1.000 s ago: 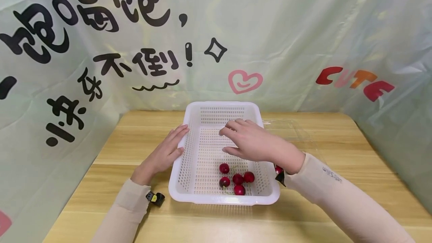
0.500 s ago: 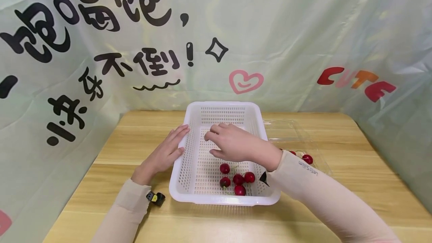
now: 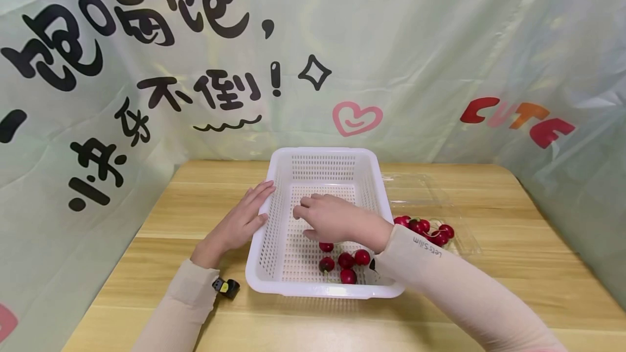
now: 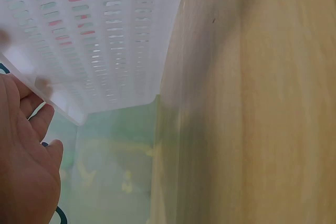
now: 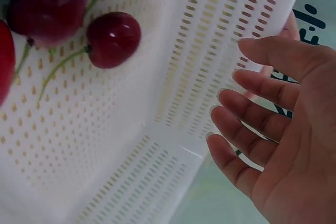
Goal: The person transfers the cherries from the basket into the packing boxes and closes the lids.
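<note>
A white perforated plastic basket [image 3: 323, 290] stands on the wooden table. Several dark red cherries [image 3: 346, 260] with stems lie on its floor at the near end. My left hand [image 3: 238, 222] rests against the basket's left rim, its fingers extended; the left wrist view shows that hand [image 4: 26, 156] beside the basket's outer wall. Over the basket's middle hovers my right hand [image 3: 337, 220], palm down. In the right wrist view, the right hand [image 5: 294, 124] has loosely bent, spread fingers and holds nothing, apart from the nearest cherry [image 5: 114, 39].
To the basket's right lies a clear plastic container [image 3: 411, 189], with more cherries [image 3: 440, 235] in its near part, partly behind my right forearm. A printed cloth [image 3: 420, 58] hangs behind the table [image 3: 205, 319] and along its sides.
My right hand has moved left and slightly nearer over the basket, uncovering the cherries in the clear container. My left hand, the basket and the cherries in it have stayed put.
</note>
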{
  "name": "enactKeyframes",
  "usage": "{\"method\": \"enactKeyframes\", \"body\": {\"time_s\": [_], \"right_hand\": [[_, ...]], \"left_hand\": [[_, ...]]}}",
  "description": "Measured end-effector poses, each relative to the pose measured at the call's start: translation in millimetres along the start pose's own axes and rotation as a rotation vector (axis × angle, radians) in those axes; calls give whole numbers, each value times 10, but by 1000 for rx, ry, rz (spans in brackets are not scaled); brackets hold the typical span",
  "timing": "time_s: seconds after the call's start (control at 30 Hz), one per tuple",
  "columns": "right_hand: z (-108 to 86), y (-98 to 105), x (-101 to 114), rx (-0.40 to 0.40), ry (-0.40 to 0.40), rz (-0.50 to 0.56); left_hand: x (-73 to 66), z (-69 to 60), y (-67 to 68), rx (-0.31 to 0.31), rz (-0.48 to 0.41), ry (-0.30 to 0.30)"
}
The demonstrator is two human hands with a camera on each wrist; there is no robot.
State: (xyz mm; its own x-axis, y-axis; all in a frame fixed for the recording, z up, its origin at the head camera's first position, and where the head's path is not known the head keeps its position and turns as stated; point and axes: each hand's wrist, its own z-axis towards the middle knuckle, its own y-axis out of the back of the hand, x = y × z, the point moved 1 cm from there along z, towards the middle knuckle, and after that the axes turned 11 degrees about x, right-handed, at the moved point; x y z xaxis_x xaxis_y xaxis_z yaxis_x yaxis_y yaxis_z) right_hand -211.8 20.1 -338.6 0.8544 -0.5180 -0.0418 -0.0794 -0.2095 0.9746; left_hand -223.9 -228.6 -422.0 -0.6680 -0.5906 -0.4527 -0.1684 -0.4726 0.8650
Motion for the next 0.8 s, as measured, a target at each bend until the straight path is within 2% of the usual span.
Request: {"method": "enactKeyframes", "body": {"time_s": [0.23,0.47,0.8], "right_hand": [[37,-76,-12,62,-35,30],[54,-144,-11,195,-102,55],[77,-271,22,380,-163,76]], "left_hand": [[4,3,-4,0,12,0],[-8,1,-3,6,8,13],[-17,-1,-2,-14,-1,-6]]}}
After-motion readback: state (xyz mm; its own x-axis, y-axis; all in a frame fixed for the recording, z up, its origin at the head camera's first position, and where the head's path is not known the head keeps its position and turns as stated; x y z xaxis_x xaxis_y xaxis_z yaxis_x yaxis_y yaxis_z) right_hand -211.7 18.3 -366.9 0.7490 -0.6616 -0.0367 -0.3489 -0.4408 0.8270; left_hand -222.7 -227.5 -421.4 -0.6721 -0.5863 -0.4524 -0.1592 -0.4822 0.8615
